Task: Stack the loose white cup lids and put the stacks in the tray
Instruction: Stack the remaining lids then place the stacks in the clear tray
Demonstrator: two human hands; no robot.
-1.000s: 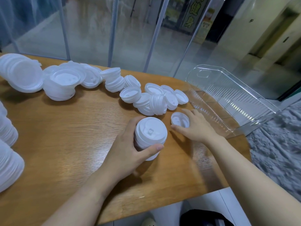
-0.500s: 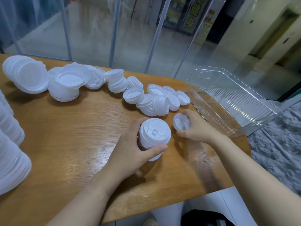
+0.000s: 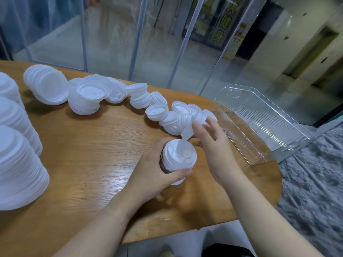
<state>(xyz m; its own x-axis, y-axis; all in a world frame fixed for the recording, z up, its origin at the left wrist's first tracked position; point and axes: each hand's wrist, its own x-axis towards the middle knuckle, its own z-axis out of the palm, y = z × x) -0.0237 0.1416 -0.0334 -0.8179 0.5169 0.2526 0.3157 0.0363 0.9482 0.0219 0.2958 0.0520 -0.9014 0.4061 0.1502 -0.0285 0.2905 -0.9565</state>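
The right hand's (image 3: 209,140) fingers (image 3: 197,126) pinched 1 white lid (image 3: 188,131), tilted on edge, its lower rim just touching the top of a short stack of lids (image 3: 176,160). The remaining fingers of that hand were spread loosely above the worktop (image 3: 92,145). The left hand (image 3: 150,171) wrapped round the stack from the side, thumb (image 3: 181,173) curled across its near face and fingers behind it, where they could not be seen. The stack leaned toward the camera and its base was hidden by the palm. Both forearms came up from the bottom edge, bare.

Just beyond the right hand lay a jumble of loose lids (image 3: 167,117), some face up, some on their sides, running in a line back to the left toward larger lids (image 3: 87,99) heaped near the far edge. At the left border stood 3 tall stacks of big lids (image 3: 16,164), cut off by the edge of the view.

The clear plastic tray (image 3: 263,123) sat at the right end of the worktop, partly overhanging it, its ribbed walls see-through; nothing white showed inside it. Its far corner blurred against the glass partition (image 3: 167,43) behind. A grey carpet (image 3: 315,173) lay below to the right.
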